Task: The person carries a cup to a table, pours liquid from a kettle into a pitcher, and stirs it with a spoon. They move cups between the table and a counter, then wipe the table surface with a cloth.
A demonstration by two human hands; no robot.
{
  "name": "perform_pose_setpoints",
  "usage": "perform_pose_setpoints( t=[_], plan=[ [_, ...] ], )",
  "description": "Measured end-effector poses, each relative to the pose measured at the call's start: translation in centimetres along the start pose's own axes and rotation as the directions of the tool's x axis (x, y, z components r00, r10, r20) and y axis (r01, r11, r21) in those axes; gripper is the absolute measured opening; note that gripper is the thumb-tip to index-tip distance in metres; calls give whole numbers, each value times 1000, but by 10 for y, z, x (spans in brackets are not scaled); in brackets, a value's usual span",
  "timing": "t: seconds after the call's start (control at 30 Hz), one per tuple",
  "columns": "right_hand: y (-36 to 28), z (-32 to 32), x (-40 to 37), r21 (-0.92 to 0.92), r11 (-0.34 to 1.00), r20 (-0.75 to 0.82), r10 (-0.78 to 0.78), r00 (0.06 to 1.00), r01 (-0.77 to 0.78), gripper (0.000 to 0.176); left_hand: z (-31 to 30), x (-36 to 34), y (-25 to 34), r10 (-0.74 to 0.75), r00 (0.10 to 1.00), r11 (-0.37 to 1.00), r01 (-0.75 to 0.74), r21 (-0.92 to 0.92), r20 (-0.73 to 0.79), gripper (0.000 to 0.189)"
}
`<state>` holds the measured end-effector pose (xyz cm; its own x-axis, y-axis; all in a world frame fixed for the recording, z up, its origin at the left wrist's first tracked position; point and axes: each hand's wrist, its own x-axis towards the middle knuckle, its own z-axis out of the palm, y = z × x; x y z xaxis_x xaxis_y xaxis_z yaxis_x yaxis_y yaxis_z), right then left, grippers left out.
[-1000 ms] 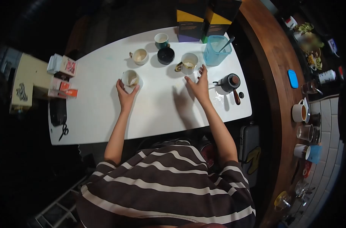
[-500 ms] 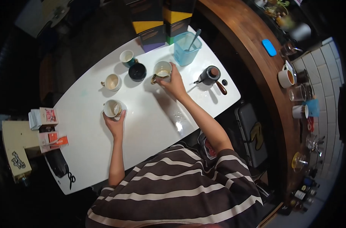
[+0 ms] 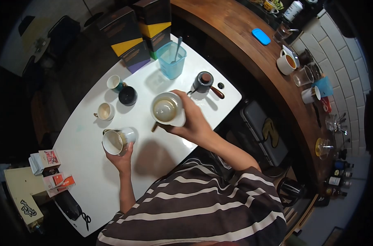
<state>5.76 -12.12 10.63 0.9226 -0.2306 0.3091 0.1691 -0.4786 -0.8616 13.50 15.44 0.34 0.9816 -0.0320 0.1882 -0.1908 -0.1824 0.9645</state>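
Note:
My right hand [image 3: 192, 123] is wrapped around a white mug [image 3: 166, 110] with a gold-coloured handle, lifted above the table; it seems to hold a little clear liquid. Closed around a second white mug [image 3: 113, 142] is my left hand [image 3: 121, 159]. This mug leans with its mouth to the left, and its outside is partly gold-brown. Beyond them stand a cream cup [image 3: 106, 111], a black bowl-like cup [image 3: 127, 96] and a white-and-green cup [image 3: 115, 83]. A dark pot with a wooden handle [image 3: 203, 82] is right of my right hand.
On the white table [image 3: 88, 176] stand a pale blue container [image 3: 172, 61] with a spoon and dark boxes [image 3: 125, 37]. Scissors [image 3: 86, 219] and small packets [image 3: 57, 182] lie at the left edge. A wooden counter [image 3: 252, 61] with cups and glasses curves along the right.
My right hand has raised its mug off the table, closer to the camera. The mug in my left hand has tilted and appears lifted. The whole view has shifted.

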Motion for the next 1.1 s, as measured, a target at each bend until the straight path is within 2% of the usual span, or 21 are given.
perform_pose_setpoints(
  t=[0.03, 0.1, 0.13, 0.17, 0.23, 0.33, 0.37, 0.4, 0.43, 0.5, 0.57, 0.63, 0.67, 0.7, 0.77, 0.8, 0.83, 0.9, 0.93, 1.07, 1.1],
  plan=[
    [-15, -21, -8, 22, 999, 5, 46, 999, -46, 90, 5, -3, 11, -9, 1000, 997, 11, -75, 26, 80],
    [-43, -66, -18, -111, 992, -89, 42, 995, -52, 83, 18, 0, 28, 2, 995, 993, 10, -114, 102, 77],
    [-53, -91, -21, -106, 989, -92, 91, 992, -100, 81, 29, 2, 41, 103, 972, 994, -92, -59, 209, 76],
    [-63, -117, -22, -168, 980, -126, 81, 989, -102, 78, 41, 3, 55, 196, 928, 979, -202, -16, 316, 75],
    [-62, -169, -22, -261, 964, -187, 0, 982, -50, 74, 75, 1, 89, 227, 912, 969, -248, 17, 342, 74],
    [-63, -249, -17, -420, 905, -227, -29, 973, -71, 77, 129, -3, 126, 315, 837, 949, -281, -142, 448, 75],
    [-56, -276, -12, -371, 904, -286, 105, 953, -211, 76, 145, 2, 133, 344, 791, 934, -342, -102, 506, 78],
    [-60, -299, -4, -252, 936, -260, 180, 949, -247, 76, 165, 8, 144, 403, 753, 905, -414, -102, 521, 79],
    [-37, -333, 7, -386, 914, -226, 37, 974, -124, 77, 186, 14, 158, 455, 713, 871, -481, -100, 533, 81],
    [-11, -390, 28, -594, 804, -131, -107, 986, 8, 78, 230, 28, 188, 452, 687, 875, -466, -132, 570, 81],
    [7, -435, 45, -598, 785, -157, 79, 984, -158, 79, 277, 41, 210, 522, 648, 835, -521, -178, 555, 77],
    [39, -475, 62, -613, 773, -178, 67, 982, -164, 80, 330, 58, 229, 468, 611, 864, -468, -185, 639, 76],
    [25, -480, 61, -537, 771, -212, 269, 940, -342, 85, 356, 61, 237, 474, 614, 865, -460, -202, 631, 75],
    [37, -493, 65, -534, 775, -213, 262, 941, -337, 85, 381, 64, 242, 481, 620, 865, -451, -219, 620, 74],
    [90, -525, 86, -680, 695, -182, 149, 972, -234, 90, 431, 78, 237, 451, 606, 875, -446, -189, 655, 71],
    [144, -549, 99, -894, 444, -102, -88, 991, -53, 91, 453, 81, 234, 488, 590, 856, -466, -223, 643, 73],
    [149, -553, 100, -890, 452, -112, -85, 990, -62, 91, 472, 84, 231, 523, 570, 837, -484, -256, 633, 74],
    [156, -553, 109, -692, 685, -140, 183, 973, -228, 90, 505, 88, 219, 454, 599, 877, -431, -213, 659, 75],
    [149, -551, 109, -661, 661, -141, 355, 924, -355, 92, 519, 88, 217, 387, 631, 911, -374, -173, 672, 75],
    [209, -572, 122, -731, 657, -132, 130, 983, -185, 87, 560, 88, 205, 309, 689, 930, -364, -55, 655, 77],
    [207, -571, 120, -730, 658, -131, 134, 982, -187, 87, 569, 89, 197, 305, 690, 931, -361, -53, 657, 77]
  ],
)
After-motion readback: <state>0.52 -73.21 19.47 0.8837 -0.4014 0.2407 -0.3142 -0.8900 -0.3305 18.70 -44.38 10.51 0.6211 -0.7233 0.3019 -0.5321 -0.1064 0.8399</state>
